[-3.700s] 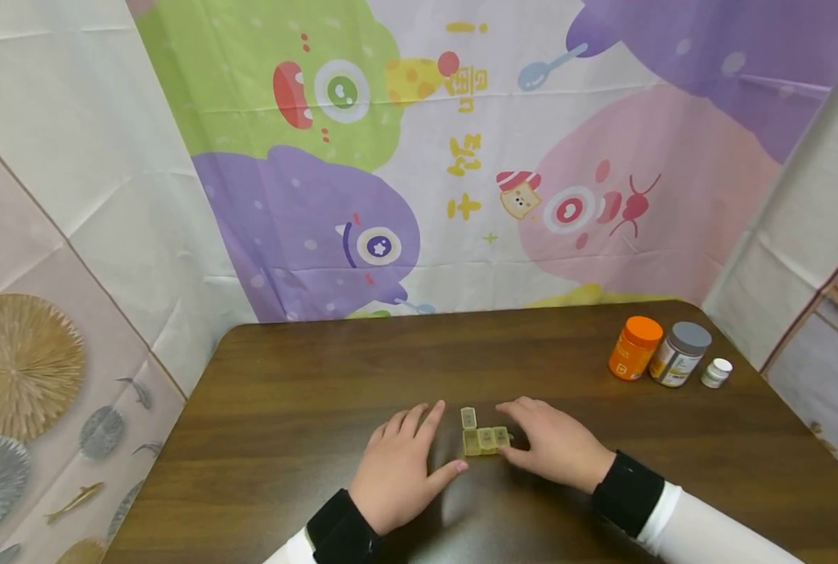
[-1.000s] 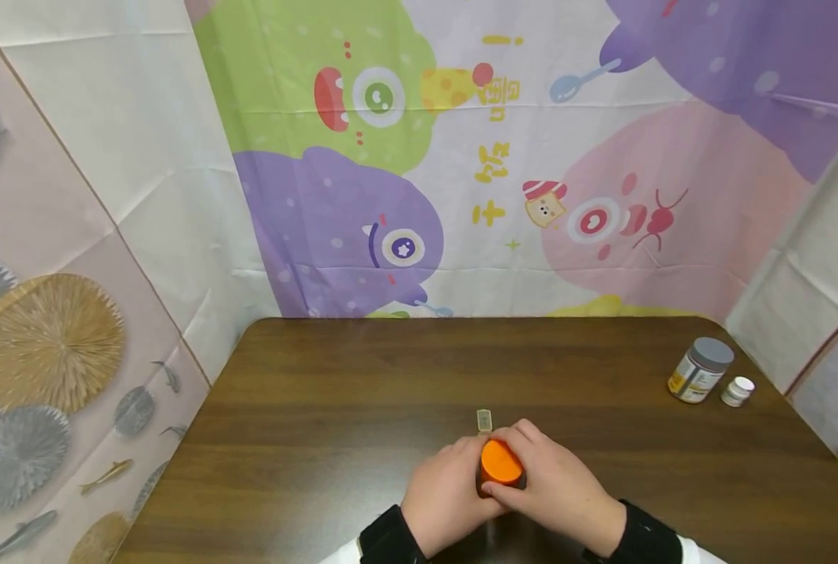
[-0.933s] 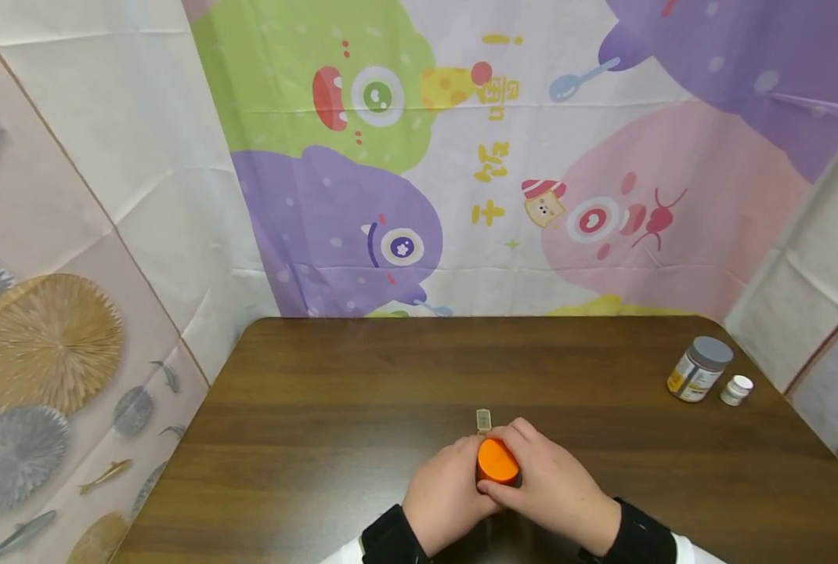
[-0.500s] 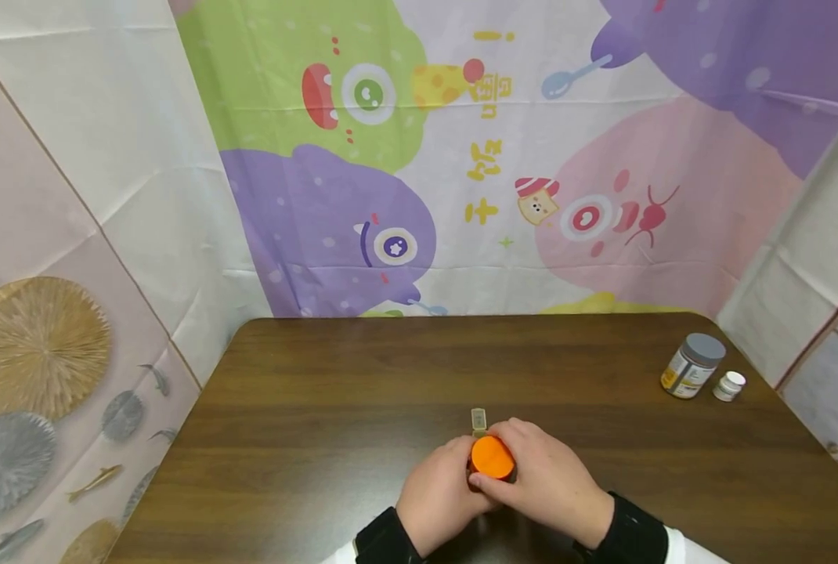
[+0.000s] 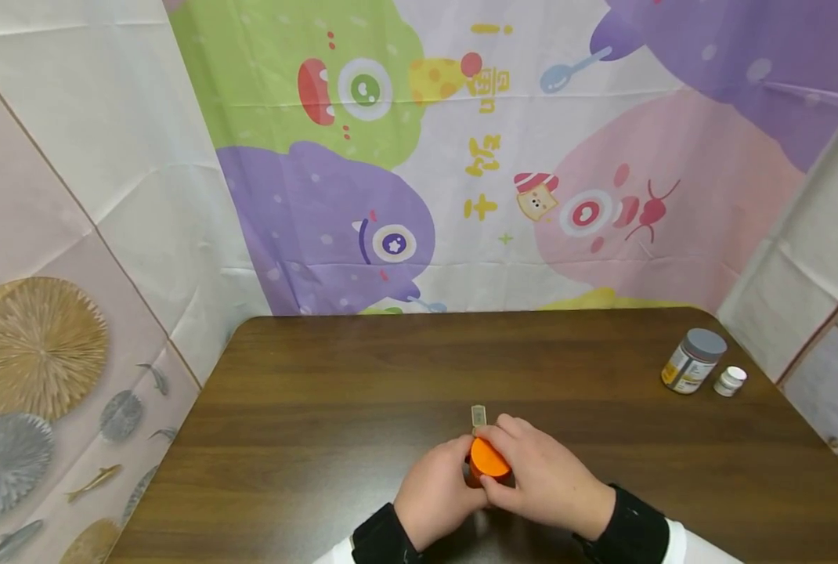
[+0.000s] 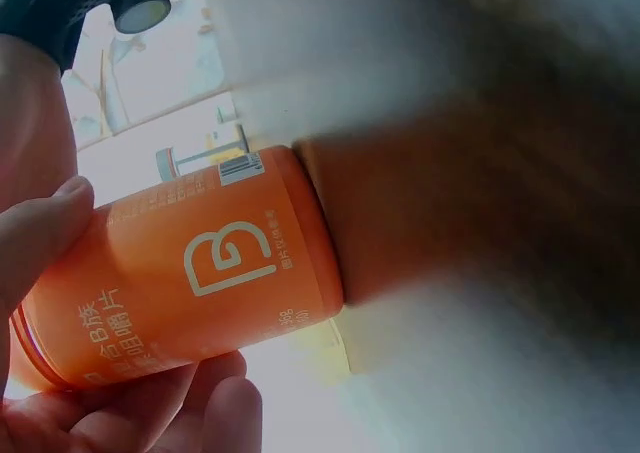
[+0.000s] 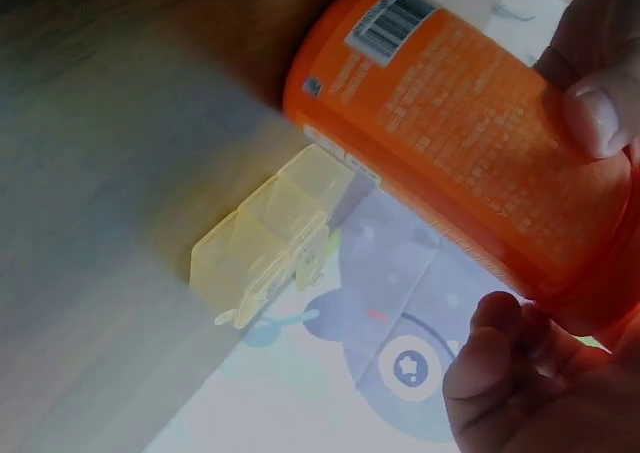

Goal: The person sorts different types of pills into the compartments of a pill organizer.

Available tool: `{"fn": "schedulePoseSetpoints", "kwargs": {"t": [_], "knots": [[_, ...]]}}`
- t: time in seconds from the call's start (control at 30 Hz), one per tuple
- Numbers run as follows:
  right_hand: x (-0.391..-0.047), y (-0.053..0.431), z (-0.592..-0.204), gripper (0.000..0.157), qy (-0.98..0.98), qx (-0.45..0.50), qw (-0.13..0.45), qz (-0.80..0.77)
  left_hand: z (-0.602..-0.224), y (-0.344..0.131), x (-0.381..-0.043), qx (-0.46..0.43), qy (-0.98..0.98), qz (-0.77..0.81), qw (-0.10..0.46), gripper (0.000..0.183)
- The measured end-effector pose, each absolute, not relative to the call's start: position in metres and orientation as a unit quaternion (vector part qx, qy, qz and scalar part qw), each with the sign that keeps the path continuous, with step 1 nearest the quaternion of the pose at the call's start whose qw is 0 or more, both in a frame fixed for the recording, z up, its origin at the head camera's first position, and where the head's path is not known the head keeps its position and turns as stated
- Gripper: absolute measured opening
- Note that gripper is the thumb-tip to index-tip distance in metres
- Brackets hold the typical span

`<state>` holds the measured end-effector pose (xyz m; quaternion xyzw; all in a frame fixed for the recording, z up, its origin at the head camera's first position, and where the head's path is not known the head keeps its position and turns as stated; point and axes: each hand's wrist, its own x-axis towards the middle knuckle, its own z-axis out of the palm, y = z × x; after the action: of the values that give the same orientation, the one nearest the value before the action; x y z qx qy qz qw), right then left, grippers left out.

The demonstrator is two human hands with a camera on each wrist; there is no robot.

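Observation:
Both hands hold an orange vitamin bottle [image 6: 190, 263] above the table, its orange cap [image 5: 488, 458] uppermost. My left hand [image 5: 436, 489] grips it from the left. From the right, my right hand [image 5: 546, 479] grips it near the top, with fingers partly over the cap. White lettering and a barcode show on the bottle's side in the wrist views. Just beyond it stands a small translucent yellow pill organizer [image 7: 265, 228]. One lid [image 5: 478, 416] of the organizer is raised, and the hands and bottle hide most of the rest in the head view.
A grey-capped bottle [image 5: 694, 360] and a small white bottle [image 5: 730, 381] stand at the back right of the brown wooden table [image 5: 363, 376]. Behind the table hangs a cartoon-printed cloth [image 5: 461, 266].
The orange bottle was at the back right beside the other bottles and is now between both hands near the pill organizer. Lately, the right fingers have shifted further over its cap.

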<state>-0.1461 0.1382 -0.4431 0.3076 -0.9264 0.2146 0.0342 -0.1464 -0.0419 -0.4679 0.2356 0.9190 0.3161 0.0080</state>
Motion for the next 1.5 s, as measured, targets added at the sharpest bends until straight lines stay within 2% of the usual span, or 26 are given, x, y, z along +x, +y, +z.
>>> {"fn": "schedulePoseSetpoints", "kwargs": {"t": [0.23, 0.37, 0.43, 0.5, 0.67, 0.8, 1.0, 1.13, 1.27, 1.37, 1.5], "knots": [[-0.1442, 0.141, -0.4413, 0.057, -0.923, 0.313, 0.032, 0.222, -0.4661, -0.0419, -0.1453, 0.237, 0.923, 0.302, -0.003, 0.053], [-0.1459, 0.1383, -0.4403, 0.064, -0.941, 0.262, 0.064, 0.203, -0.4647, -0.0404, -0.1472, 0.226, 0.921, 0.317, 0.021, 0.046], [-0.147, 0.1367, -0.4397, 0.062, -0.949, 0.237, 0.073, 0.192, -0.4646, -0.0396, -0.1482, 0.223, 0.919, 0.324, 0.027, 0.044], [-0.148, 0.136, -0.4384, 0.054, -0.951, 0.232, 0.074, 0.19, -0.4643, -0.0394, -0.149, 0.222, 0.919, 0.326, 0.029, 0.042], [-0.1514, 0.1393, -0.4351, 0.041, -0.933, 0.294, 0.064, 0.196, -0.4631, -0.0397, -0.1502, 0.232, 0.923, 0.308, 0.004, 0.049], [-0.1504, 0.1438, -0.4348, 0.054, -0.915, 0.341, 0.039, 0.214, -0.4631, -0.0405, -0.1489, 0.238, 0.924, 0.3, -0.003, 0.059], [-0.1486, 0.1379, -0.4386, 0.063, -0.938, 0.286, 0.054, 0.191, -0.463, -0.0405, -0.149, 0.226, 0.923, 0.31, 0.024, 0.045], [-0.1482, 0.1342, -0.4394, 0.055, -0.952, 0.244, 0.064, 0.174, -0.4625, -0.0397, -0.1485, 0.217, 0.923, 0.315, 0.036, 0.044], [-0.1488, 0.1344, -0.4388, 0.042, -0.943, 0.271, 0.068, 0.182, -0.4629, -0.0401, -0.1478, 0.224, 0.924, 0.309, 0.022, 0.043], [-0.1493, 0.1369, -0.4398, 0.041, -0.93, 0.305, 0.063, 0.197, -0.4636, -0.0409, -0.1475, 0.232, 0.924, 0.303, 0.013, 0.046], [-0.148, 0.1419, -0.4417, 0.049, -0.914, 0.335, 0.039, 0.227, -0.4645, -0.0418, -0.1464, 0.237, 0.924, 0.299, 0.016, 0.058]]}}
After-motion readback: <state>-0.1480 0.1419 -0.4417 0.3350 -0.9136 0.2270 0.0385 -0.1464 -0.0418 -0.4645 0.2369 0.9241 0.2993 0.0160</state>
